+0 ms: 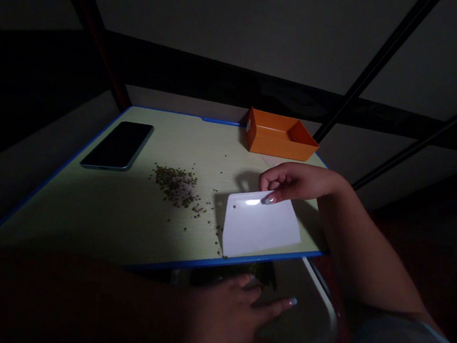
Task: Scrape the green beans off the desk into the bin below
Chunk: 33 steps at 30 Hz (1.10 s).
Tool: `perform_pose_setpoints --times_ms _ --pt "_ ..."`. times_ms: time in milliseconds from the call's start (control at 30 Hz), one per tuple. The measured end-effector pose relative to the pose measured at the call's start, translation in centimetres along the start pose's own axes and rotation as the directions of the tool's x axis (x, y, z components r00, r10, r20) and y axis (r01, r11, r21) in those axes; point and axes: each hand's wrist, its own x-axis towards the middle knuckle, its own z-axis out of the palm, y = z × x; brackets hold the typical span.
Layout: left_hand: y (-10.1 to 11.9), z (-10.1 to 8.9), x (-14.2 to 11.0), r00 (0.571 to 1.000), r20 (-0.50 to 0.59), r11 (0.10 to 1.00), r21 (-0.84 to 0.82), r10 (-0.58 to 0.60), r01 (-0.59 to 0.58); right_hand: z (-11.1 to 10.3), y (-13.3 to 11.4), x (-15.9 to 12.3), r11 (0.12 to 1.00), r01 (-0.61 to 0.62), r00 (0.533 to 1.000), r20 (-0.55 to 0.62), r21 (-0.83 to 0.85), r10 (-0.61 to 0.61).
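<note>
My right hand (pixel 292 183) is closed on the top edge of a white plastic scraper (pixel 263 226), thumb in front and fingers behind. The scraper is tilted up near the table's front edge, with a small dark dot or hole at its upper left. To its left lies a heap of small green-brown grains (pixel 176 185) with pale bits among them; loose ones trail toward the scraper. Below the table edge, my left hand (pixel 235 312) is in dim light, its fingers apart and apparently holding nothing. It hovers over a pale bin (pixel 330 311) with dark contents.
An orange open box (pixel 279 147) stands at the back right of the blue-edged table (pixel 107 208). A phone (pixel 118 146) lies flat at the left. Panelled walls rise behind the table, and the surroundings are dark.
</note>
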Motion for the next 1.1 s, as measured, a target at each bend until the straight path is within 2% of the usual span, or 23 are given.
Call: perform_pose_setpoints --times_ms 133,467,600,1100 --pt "-0.01 0.12 0.04 0.999 -0.036 1.000 0.024 0.008 -0.007 0.02 0.09 0.02 1.000 -0.008 1.000 0.004 -0.005 0.008" --pt "-0.10 0.10 -0.02 1.000 -0.006 0.998 0.066 0.015 -0.014 -0.09 0.10 -0.16 1.000 0.015 1.000 0.006 0.025 -0.015" --pt "-0.07 0.36 0.01 0.999 -0.035 0.995 0.096 0.029 -0.026 -0.10 0.01 -0.16 0.999 0.007 1.000 0.016 0.036 -0.008" --pt "-0.03 0.08 0.13 1.000 -0.024 1.000 0.002 -0.007 0.007 -0.52 0.34 -0.16 0.999 0.031 0.999 -0.044 0.027 -0.029"
